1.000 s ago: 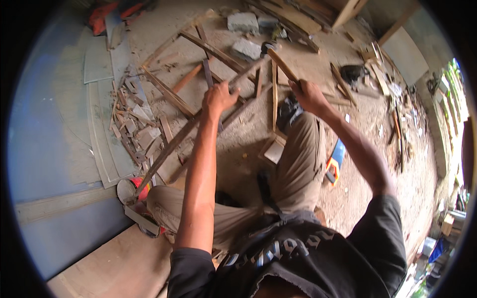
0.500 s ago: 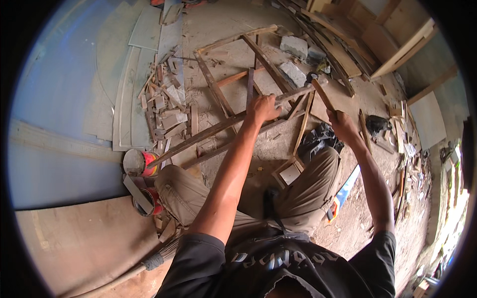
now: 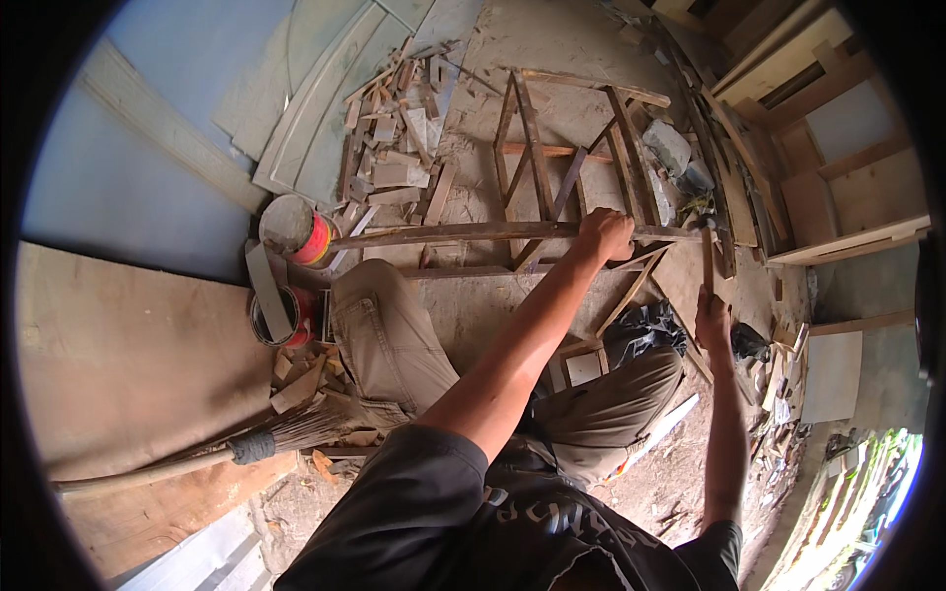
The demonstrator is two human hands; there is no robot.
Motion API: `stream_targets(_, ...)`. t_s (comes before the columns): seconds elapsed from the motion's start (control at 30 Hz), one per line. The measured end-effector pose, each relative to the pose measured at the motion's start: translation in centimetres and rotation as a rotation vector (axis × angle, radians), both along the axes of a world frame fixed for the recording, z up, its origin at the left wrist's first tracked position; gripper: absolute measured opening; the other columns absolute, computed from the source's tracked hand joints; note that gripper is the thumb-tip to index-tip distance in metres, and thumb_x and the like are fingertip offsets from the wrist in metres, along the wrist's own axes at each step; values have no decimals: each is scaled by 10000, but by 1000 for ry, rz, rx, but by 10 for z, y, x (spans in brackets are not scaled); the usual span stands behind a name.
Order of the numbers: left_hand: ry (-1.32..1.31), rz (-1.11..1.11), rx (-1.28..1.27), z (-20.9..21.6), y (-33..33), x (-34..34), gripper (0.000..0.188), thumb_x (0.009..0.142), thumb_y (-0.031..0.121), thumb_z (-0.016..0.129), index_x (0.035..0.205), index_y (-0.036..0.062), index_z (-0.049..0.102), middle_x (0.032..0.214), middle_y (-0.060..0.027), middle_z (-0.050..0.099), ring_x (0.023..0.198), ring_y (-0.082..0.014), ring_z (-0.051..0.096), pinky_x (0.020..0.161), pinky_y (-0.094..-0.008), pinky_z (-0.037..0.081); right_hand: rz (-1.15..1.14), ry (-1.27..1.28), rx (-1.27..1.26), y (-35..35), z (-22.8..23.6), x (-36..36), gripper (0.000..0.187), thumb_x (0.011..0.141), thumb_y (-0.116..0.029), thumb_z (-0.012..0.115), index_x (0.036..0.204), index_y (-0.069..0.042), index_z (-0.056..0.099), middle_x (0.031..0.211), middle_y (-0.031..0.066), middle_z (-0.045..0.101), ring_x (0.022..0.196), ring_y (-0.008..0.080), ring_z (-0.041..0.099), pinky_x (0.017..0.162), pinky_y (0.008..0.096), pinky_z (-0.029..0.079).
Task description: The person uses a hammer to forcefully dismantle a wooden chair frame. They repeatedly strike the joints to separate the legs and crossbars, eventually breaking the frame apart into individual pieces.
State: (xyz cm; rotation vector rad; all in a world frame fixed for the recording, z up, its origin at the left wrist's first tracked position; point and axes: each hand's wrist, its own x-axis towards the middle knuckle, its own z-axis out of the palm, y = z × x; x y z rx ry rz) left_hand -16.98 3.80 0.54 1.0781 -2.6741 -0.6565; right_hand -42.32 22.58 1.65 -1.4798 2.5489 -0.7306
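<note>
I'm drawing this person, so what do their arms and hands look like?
The left hand and right hand are bare, with no gloves that I can see. The forearms are bare too. The short, loose black sleeves belong to a black T-shirt with pale lettering on its front.

Red-banded tin [image 3: 316, 239], broom [image 3: 254, 447], black bag [image 3: 639, 337]

Left hand [image 3: 605, 236] is hiding part of wooden bar [image 3: 463, 232]; right hand [image 3: 712, 320], part of hammer handle [image 3: 708, 260]. Left rim is cutting off broom handle [image 3: 148, 473].
</note>
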Motion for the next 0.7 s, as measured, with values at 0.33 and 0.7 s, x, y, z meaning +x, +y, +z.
stream_targets(0.33, 80, 0, -78, 0, 9, 15, 439, 756, 358, 653, 1030, 18, 606, 940, -140, 689, 888, -294, 670, 804, -392, 534, -145, -397, 170, 2, 18, 15, 437, 975, -418, 448, 687, -92, 490, 462, -22, 398, 320, 118, 404, 302, 314, 307)
stream_targets(0.7, 1316, 904, 372, -110, 124, 148, 101, 858, 96, 558, 930, 39, 600, 823, -59, 624, 724, -155, 600, 665, -323, 473, 111, 152, 50, -13, 18, 138, 297, 893, -331, 615, 885, -34, 598, 727, 201, 639, 685, 407, 630, 597, 465, 484)
